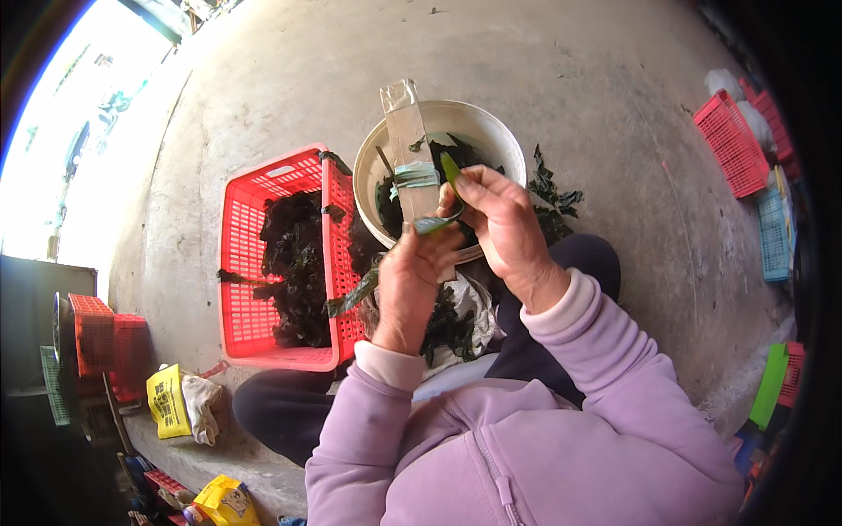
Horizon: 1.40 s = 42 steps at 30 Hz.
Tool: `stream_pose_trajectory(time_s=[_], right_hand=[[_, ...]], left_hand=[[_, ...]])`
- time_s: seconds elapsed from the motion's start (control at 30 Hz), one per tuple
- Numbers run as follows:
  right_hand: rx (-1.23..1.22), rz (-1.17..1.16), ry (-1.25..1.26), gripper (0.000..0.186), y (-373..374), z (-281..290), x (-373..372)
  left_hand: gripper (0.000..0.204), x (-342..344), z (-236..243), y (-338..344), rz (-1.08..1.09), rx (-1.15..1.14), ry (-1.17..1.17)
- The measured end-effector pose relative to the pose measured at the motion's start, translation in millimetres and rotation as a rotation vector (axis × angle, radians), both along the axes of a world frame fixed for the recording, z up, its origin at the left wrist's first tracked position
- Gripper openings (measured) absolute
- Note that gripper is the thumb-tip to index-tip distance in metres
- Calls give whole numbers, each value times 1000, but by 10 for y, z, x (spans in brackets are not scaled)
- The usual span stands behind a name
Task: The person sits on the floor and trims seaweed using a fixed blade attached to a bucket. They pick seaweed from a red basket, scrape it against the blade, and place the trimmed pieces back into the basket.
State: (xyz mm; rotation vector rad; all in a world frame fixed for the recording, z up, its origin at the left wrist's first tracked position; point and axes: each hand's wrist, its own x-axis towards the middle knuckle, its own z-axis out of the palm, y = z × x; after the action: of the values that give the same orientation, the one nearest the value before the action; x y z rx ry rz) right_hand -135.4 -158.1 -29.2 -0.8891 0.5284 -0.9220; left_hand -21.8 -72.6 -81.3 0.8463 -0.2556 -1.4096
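Note:
A green strip of seaweed point(432, 224) stretches between my two hands above a white bucket point(362, 167). My left hand point(410, 279) pinches it at the lower end, near the bucket's front rim. My right hand point(504, 219), higher and further right, has its fingers closed on the strip, and a bright green tip sticks up past them. Across the bucket lies a wooden board point(404, 127) wrapped in teal ties point(416, 174), with a thin dark piece slanting beside it. Dark seaweed point(386, 206) lies inside the bucket, partly hidden by board and hands.
Left of the bucket, a red plastic basket point(230, 289) holds a heap of dark seaweed point(303, 263). More seaweed lies on the floor point(551, 197) at the bucket's right and on my lap point(447, 329). Red crates point(732, 145) and a blue basket point(774, 232) stand far right; yellow bags lie lower left.

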Motion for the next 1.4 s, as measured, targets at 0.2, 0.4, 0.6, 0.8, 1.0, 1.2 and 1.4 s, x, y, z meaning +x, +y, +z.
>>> stream_pose_trajectory(time_s=[0.2,0.4,0.6,0.8,1.0,1.2,1.4], right_hand=[[490,-115,-136,11,251,-270,-157],[-239,28,16,11,338,-245,-94],[-75,294,109,11,476,-292,101],[108,264,287,8,515,-408,111],[410,639,102,13,408,-427,7],[198,791,-2,27,424,-415,-81],[523,787,-200,20,444,-476,-81]], left_hand=[[18,180,126,176,251,-85,-7],[6,71,432,378,-162,169,-394],[5,93,522,503,-235,141,-863],[14,185,499,633,94,117,-1739],[34,353,429,608,-57,47,-1129],[33,492,333,585,-240,-105,-341],[19,441,165,531,-219,-142,-127]])
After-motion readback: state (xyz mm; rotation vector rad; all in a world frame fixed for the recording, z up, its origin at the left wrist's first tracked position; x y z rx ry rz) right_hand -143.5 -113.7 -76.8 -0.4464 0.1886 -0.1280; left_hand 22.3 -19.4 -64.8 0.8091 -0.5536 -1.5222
